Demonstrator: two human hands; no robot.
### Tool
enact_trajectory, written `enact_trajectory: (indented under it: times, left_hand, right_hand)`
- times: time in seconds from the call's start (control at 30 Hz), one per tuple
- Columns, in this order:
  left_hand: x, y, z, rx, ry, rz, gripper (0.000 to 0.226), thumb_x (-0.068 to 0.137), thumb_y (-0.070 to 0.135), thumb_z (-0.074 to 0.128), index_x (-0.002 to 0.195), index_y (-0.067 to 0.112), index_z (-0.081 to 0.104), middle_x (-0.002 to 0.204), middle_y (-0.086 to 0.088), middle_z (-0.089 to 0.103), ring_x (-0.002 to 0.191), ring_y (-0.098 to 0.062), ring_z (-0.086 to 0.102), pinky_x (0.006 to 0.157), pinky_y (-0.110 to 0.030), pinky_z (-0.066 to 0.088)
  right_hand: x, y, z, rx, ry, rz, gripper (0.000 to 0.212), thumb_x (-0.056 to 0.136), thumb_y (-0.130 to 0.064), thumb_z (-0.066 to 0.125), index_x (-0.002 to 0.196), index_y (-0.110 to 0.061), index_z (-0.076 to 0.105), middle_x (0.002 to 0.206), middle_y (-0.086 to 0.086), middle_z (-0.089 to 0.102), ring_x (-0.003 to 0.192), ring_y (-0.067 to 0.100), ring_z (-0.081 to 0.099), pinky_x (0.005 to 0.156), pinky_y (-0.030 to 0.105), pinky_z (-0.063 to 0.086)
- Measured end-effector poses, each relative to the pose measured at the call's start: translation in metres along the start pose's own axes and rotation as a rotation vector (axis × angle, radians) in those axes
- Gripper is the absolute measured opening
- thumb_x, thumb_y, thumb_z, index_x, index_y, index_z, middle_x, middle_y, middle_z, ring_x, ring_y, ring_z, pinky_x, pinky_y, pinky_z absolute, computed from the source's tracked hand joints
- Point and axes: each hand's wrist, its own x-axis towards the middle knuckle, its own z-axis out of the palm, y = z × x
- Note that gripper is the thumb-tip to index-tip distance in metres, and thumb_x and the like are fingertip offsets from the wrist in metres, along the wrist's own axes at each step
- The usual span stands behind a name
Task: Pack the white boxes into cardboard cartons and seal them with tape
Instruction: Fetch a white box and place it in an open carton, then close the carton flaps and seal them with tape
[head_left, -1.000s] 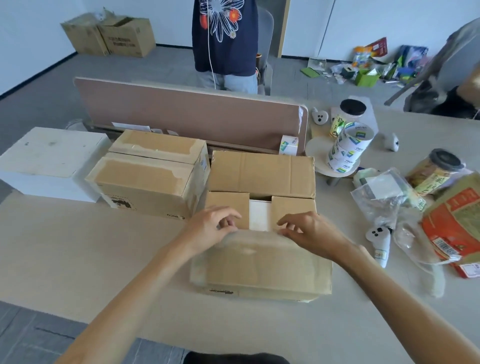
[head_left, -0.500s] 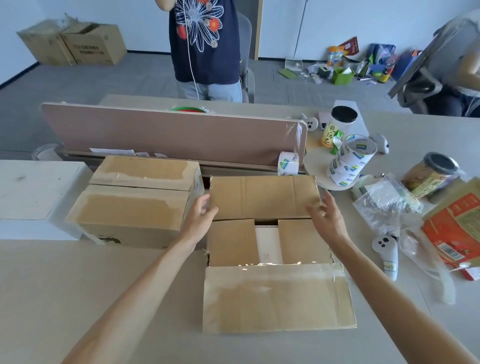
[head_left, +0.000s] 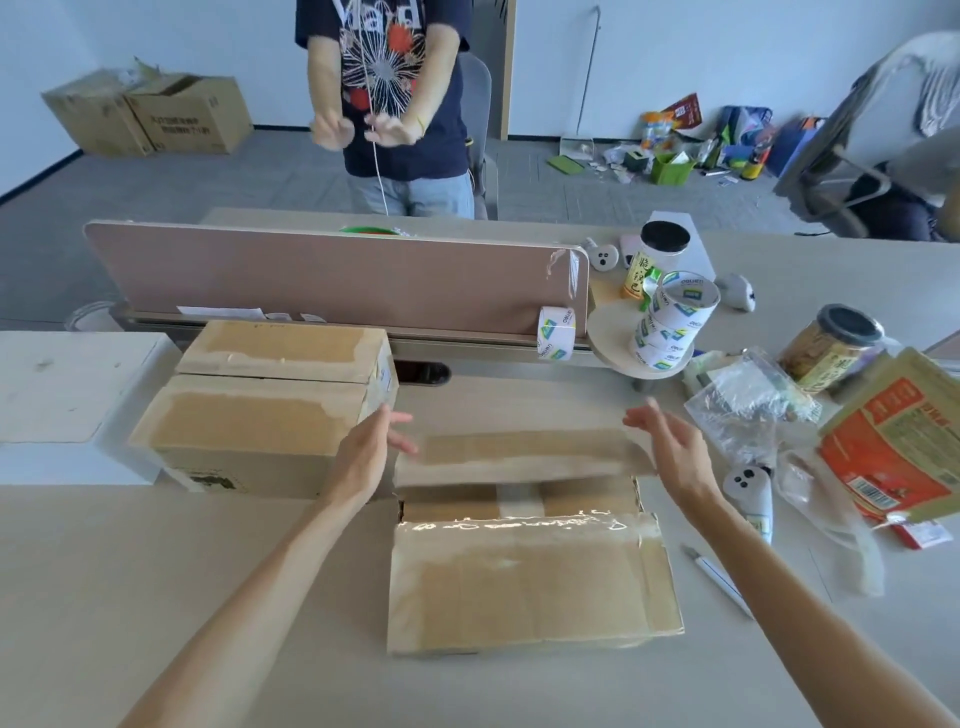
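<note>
At centre frame, the left hand (head_left: 370, 453) and right hand (head_left: 671, 451) flanked the far flap (head_left: 524, 457) of the carton (head_left: 530, 587), fingers straight and loose (gripping nothing; contact too blurred to tell).

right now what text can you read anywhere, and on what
"deli": on the stacked tape rolls, upside down.
Chinese characters on the jar label: too small to read.
Print on the far carton: blurred.
Red packet print: blurred.
Lettering on the shirt: cut off at frame top.
</note>
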Motion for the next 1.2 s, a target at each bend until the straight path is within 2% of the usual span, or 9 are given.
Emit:
enact_trajectory:
  times: [0.1, 0.2, 0.47, 0.6, 0.7, 0.83, 1.0, 1.1, 1.2]
  left_hand:
    - [-0.012, 0.001, 0.009, 0.342, -0.049, 0.130, 0.024, 0.102, 0.033, 0.040, 0.099, 0.028, 0.064, 0.076, 0.008, 0.070, 0.065, -0.022, 0.061, 0.057, -0.024, 0.042]
    - [-0.026, -0.003, 0.025, 0.703, 0.050, 0.458, 0.015, 0.092, 0.019, 0.056, 0.085, 0.023, 0.068, 0.076, 0.009, 0.069, 0.063, -0.015, 0.064, 0.055, -0.023, 0.039]
    - [-0.065, -0.024, 0.068, 0.890, 0.056, 0.604, 0.028, 0.090, 0.033, 0.039, 0.087, 0.022, 0.065, 0.090, 0.008, 0.059, 0.080, -0.015, 0.060, 0.061, -0.029, 0.051]
    - [-0.074, -0.029, 0.076, 0.933, 0.093, 0.637, 0.010, 0.087, 0.025, 0.062, 0.096, 0.020, 0.063, 0.099, 0.004, 0.059, 0.085, -0.021, 0.060, 0.067, -0.034, 0.053]
    - [-0.079, -0.032, 0.082, 0.990, 0.131, 0.585, 0.030, 0.080, 0.022, 0.076, 0.106, 0.015, 0.064, 0.112, -0.004, 0.061, 0.089, -0.029, 0.060, 0.072, -0.038, 0.055]
    - [-0.088, -0.039, 0.093, 1.048, 0.021, 0.378, 0.047, 0.101, 0.032, 0.029, 0.140, 0.013, 0.047, 0.146, -0.011, 0.044, 0.134, -0.036, 0.044, 0.103, -0.048, 0.043]
    - [-0.084, -0.043, 0.096, 0.953, -0.023, 0.328, 0.061, 0.094, 0.048, -0.008, 0.151, 0.029, 0.000, 0.160, 0.004, 0.000, 0.146, -0.017, -0.010, 0.117, -0.035, -0.005]
    - [-0.077, -0.048, 0.092, 0.966, -0.036, 0.360, 0.067, 0.093, 0.053, -0.018, 0.151, 0.027, 0.002, 0.161, 0.003, 0.004, 0.148, -0.018, -0.004, 0.118, -0.036, -0.003]
    - [-0.070, -0.048, 0.089, 0.957, -0.017, 0.417, 0.063, 0.101, 0.044, -0.003, 0.152, 0.021, 0.026, 0.159, -0.004, 0.026, 0.147, -0.027, 0.022, 0.118, -0.043, 0.015]
  right_hand:
    - [-0.006, 0.010, 0.001, -0.421, -0.069, -0.326, 0.016, 0.095, -0.031, 0.063, 0.099, -0.018, 0.073, 0.099, -0.002, 0.072, 0.078, 0.018, 0.065, 0.073, 0.031, 0.050]
    - [-0.017, 0.023, 0.015, -0.598, -0.155, -0.587, 0.027, 0.094, -0.038, 0.060, 0.107, -0.018, 0.073, 0.109, -0.002, 0.070, 0.090, 0.022, 0.068, 0.071, 0.034, 0.055]
    - [-0.034, 0.058, 0.034, -0.741, -0.303, -0.588, 0.075, 0.099, -0.064, 0.016, 0.130, -0.014, 0.062, 0.143, 0.013, 0.053, 0.133, 0.032, 0.049, 0.106, 0.048, 0.044]
    - [-0.043, 0.072, 0.031, -0.780, -0.283, -0.607, 0.065, 0.099, -0.057, 0.025, 0.140, -0.016, 0.053, 0.154, 0.007, 0.040, 0.145, 0.025, 0.034, 0.120, 0.038, 0.024]
    - [-0.047, 0.073, 0.028, -0.792, -0.304, -0.584, 0.070, 0.097, -0.059, 0.020, 0.149, -0.017, 0.042, 0.160, 0.003, 0.025, 0.151, 0.020, 0.018, 0.123, 0.034, 0.008]
    - [-0.050, 0.077, 0.032, -0.781, -0.297, -0.572, 0.087, 0.093, -0.067, -0.004, 0.151, -0.019, 0.038, 0.162, 0.002, 0.023, 0.152, 0.020, 0.012, 0.124, 0.038, 0.008]
    - [-0.050, 0.080, 0.034, -0.785, -0.275, -0.562, 0.068, 0.098, -0.055, 0.018, 0.150, -0.018, 0.040, 0.161, 0.005, 0.027, 0.151, 0.022, 0.016, 0.123, 0.037, 0.007]
    - [-0.056, 0.082, 0.038, -0.783, -0.215, -0.555, 0.061, 0.099, -0.049, 0.028, 0.145, -0.015, 0.047, 0.156, 0.008, 0.036, 0.148, 0.025, 0.026, 0.121, 0.036, 0.010]
    - [-0.059, 0.083, 0.041, -0.788, -0.167, -0.552, 0.057, 0.099, -0.047, 0.033, 0.144, -0.014, 0.049, 0.156, 0.008, 0.038, 0.148, 0.026, 0.028, 0.120, 0.038, 0.015]
